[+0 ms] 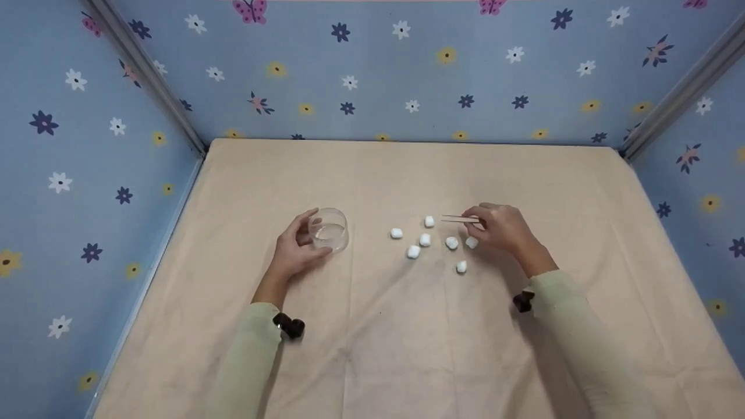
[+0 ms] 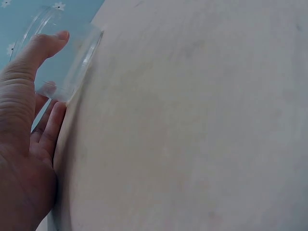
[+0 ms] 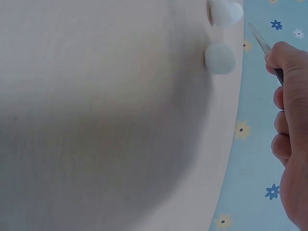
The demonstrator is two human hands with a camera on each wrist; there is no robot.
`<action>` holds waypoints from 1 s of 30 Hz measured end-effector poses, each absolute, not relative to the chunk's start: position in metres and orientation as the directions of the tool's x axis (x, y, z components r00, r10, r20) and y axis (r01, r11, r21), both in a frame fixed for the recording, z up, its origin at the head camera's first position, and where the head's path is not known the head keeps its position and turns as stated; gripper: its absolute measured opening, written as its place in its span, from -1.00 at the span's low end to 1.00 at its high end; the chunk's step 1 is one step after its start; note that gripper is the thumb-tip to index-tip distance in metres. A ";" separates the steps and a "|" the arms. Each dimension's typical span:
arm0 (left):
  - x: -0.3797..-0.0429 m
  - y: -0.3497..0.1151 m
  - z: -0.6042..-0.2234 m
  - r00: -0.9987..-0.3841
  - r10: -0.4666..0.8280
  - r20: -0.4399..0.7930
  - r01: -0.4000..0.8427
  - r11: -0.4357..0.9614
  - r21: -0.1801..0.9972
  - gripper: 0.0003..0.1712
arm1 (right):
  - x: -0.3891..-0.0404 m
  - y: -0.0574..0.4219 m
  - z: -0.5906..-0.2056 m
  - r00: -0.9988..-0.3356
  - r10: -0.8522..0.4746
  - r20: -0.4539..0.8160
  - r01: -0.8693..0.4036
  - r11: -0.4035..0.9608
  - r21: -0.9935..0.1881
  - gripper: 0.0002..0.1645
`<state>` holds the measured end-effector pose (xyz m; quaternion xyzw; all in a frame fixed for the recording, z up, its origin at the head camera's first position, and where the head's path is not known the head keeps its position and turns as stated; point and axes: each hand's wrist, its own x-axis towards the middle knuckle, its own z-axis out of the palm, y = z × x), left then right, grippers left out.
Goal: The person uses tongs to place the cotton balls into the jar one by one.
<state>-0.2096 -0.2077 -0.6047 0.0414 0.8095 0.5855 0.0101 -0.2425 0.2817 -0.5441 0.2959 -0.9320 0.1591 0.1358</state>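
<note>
Clear, round-walled cup [image 1: 330, 234], gripped by the left hand [image 1: 294, 247], nearer the left edge of the table [image 1: 378, 349] than the right. Seven small, rounded white lumps [image 1: 425, 240] lie scattered between cup and right edge. Slim tweezers [image 1: 468, 220], pinched by the right hand [image 1: 502, 227], prongs slightly apart, point toward the left edge.

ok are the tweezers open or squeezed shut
Open: in the head view, the tweezers show two separate prongs with a gap at the tips and nothing between them.
</note>
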 end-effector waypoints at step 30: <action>-0.209 -0.207 -0.604 -0.997 0.069 0.014 0.037 0.335 0.941 0.12 | -0.248 0.258 -0.551 -0.821 -0.511 0.254 -0.566 0.784 -0.254 -0.81</action>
